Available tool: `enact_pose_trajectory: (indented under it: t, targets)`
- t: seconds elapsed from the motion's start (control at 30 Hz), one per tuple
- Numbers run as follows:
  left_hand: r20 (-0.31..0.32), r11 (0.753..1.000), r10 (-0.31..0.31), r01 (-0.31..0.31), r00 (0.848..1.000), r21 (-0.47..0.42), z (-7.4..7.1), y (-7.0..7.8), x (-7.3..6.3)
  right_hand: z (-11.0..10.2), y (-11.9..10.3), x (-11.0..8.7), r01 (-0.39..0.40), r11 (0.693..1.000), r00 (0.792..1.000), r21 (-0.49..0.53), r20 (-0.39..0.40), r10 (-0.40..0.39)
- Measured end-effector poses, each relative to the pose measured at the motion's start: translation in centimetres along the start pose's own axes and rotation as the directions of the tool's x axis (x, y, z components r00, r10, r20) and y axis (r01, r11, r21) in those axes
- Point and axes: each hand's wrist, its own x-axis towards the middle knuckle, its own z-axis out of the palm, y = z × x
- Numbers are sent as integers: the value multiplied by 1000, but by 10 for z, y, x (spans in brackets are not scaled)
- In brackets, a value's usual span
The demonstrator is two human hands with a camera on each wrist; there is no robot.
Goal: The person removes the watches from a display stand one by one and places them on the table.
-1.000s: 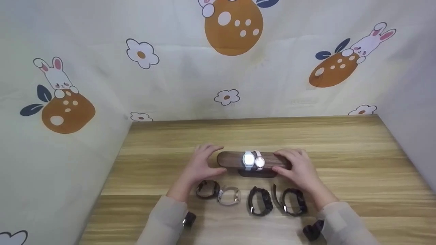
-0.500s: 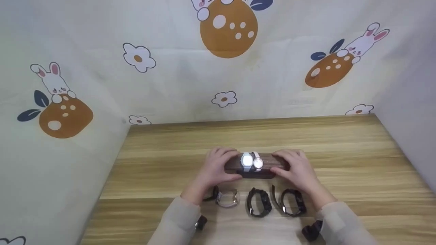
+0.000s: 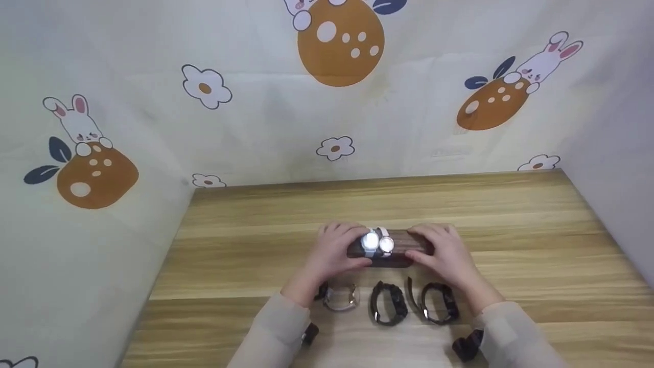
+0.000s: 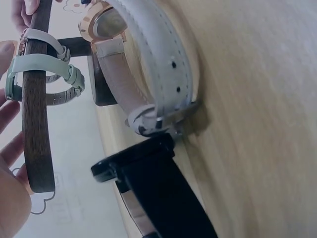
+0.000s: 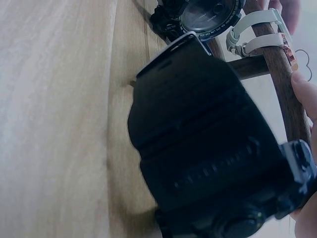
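A wooden table with light and dark stripes fills the bottom of the head view. Closest are two pale sleeves. Next, four watches stand on their sides in a row: a black watch, partly hidden by the left wrist; a watch with a pale strap and a rose-gold case; a chunky black watch; and another black watch with its strap end sticking out.

Just past the row is a dark wooden watch stand, between the hands. The right hand holds its right end, thumb in front and fingers behind. The left hand curls round its left end; I can't tell if it touches the mint-strap watch. That square-faced watch sits on the bar beside a round watch with a white strap.

At the back hangs a white cloth with bunnies, orange fruits and flowers.
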Motion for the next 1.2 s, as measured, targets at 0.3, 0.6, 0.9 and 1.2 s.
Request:
enact_pose_trajectory:
  t: [0.3, 0.6, 0.9, 1.2]
  targets:
    - [-12, 1000, 12, -12, 1000, 11, 1, 1, 1, 2, 0, 1, 35, 999, 999, -6, -28, -35]
    - [-22, 1000, -6, 7, 1000, 20, 3, 1, 3, 3, 0, 1, 44, 999, 998, -21, -42, -44]
    - [-22, 1000, -3, 4, 1000, 12, 5, 0, 4, 3, 1, 2, 52, 998, 998, -21, -44, -53]
    - [11, 998, 6, -6, 1000, 61, 4, 3, 8, 2, 0, 1, 33, 999, 999, -6, -26, -33]
